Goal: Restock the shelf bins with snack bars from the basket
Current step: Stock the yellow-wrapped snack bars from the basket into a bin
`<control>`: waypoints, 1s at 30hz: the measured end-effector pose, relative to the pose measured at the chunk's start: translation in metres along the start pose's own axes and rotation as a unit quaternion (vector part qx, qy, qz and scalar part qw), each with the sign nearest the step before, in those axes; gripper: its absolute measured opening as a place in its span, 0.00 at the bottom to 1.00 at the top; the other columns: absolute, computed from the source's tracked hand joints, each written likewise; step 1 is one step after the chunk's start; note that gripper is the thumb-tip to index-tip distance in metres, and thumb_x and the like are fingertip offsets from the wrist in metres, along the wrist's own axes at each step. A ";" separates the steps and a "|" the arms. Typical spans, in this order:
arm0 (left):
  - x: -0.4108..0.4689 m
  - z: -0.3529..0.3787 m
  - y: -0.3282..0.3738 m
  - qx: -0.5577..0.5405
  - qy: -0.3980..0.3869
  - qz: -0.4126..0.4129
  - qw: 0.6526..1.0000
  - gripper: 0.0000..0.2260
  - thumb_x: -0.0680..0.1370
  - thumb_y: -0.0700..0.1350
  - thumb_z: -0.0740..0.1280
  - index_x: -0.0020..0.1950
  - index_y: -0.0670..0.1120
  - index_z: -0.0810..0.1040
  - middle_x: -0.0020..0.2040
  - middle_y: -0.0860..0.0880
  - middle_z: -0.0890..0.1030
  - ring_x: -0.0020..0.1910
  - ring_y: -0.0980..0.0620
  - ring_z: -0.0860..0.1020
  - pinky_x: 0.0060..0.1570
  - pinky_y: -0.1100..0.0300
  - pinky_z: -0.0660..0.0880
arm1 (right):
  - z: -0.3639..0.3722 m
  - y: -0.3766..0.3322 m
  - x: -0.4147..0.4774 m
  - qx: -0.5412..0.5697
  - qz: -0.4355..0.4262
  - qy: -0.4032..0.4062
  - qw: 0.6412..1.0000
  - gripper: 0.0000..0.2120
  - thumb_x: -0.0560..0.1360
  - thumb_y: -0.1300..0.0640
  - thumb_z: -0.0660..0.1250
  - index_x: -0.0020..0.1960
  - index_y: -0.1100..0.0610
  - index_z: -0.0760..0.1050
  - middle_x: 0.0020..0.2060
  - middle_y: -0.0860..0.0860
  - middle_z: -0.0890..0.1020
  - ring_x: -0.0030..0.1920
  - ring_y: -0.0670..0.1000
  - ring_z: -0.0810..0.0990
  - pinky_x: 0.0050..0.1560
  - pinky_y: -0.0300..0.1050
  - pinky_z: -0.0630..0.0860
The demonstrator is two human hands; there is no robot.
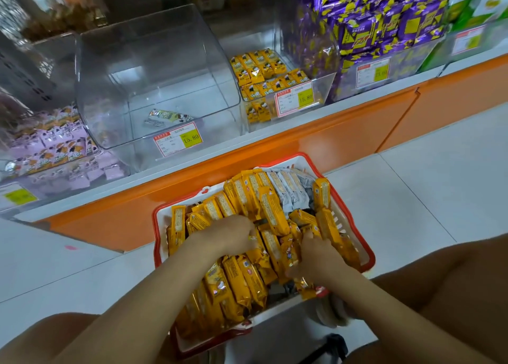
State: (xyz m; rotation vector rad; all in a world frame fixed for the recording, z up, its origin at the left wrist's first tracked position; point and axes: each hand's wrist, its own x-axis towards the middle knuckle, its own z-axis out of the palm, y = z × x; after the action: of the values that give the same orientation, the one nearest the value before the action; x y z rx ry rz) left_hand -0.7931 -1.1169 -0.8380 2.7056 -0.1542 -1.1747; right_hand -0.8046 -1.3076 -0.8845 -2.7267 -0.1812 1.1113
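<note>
A red and white basket (367, 256) sits on the floor in front of me, heaped with yellow snack bars (242, 281) and some white-wrapped bars (288, 187) at its far end. My left hand (231, 233) reaches into the middle of the pile, fingers curled among yellow bars. My right hand (313, 253) digs in to its right and grips yellow bars. On the shelf above, a clear bin (154, 74) holds a single bar (167, 117). To its right, another bin (327, 83) is partly filled with yellow bars (261, 69).
An orange shelf base (275, 149) runs across behind the basket. A bin of pink-wrapped snacks (55, 149) stands at the left, purple packs (384, 25) and green packs (478, 3) at the right. White floor tiles (412, 187) surround the basket. My knees frame the bottom of the view.
</note>
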 end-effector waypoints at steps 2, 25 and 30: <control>0.000 0.001 -0.001 -0.013 0.007 -0.003 1.000 0.20 0.80 0.52 0.62 0.70 0.47 0.70 0.71 0.47 0.68 0.67 0.47 0.69 0.64 0.53 0.69 | 0.000 -0.001 0.000 0.003 -0.001 -0.001 1.000 0.46 0.67 0.41 0.74 0.73 0.61 0.56 0.68 0.57 0.67 0.69 0.59 0.65 0.66 0.52 0.70; -0.031 -0.046 0.012 -0.667 0.066 0.047 0.741 0.13 0.76 0.44 0.68 0.59 0.42 0.77 0.52 0.43 0.84 0.49 0.48 0.83 0.48 0.60 0.80 | -0.109 0.005 -0.038 0.429 -0.191 -0.143 0.871 0.12 0.76 0.46 0.66 0.48 0.55 0.75 0.28 0.43 0.80 0.33 0.52 0.79 0.36 0.43 0.77; -0.035 -0.053 0.008 -0.655 0.087 0.065 0.748 0.15 0.74 0.41 0.70 0.60 0.42 0.77 0.52 0.43 0.84 0.49 0.50 0.83 0.48 0.61 0.80 | -0.124 -0.004 -0.041 0.320 -0.283 -0.094 0.899 0.12 0.81 0.50 0.59 0.62 0.39 0.72 0.54 0.30 0.77 0.56 0.29 0.74 0.55 0.26 0.69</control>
State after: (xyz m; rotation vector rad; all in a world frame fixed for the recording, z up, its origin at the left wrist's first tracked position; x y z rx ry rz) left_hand -0.7780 -1.1120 -0.7762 1.4521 0.3766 -0.5462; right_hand -0.7473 -1.3271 -0.7687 -1.8151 -0.4981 1.0151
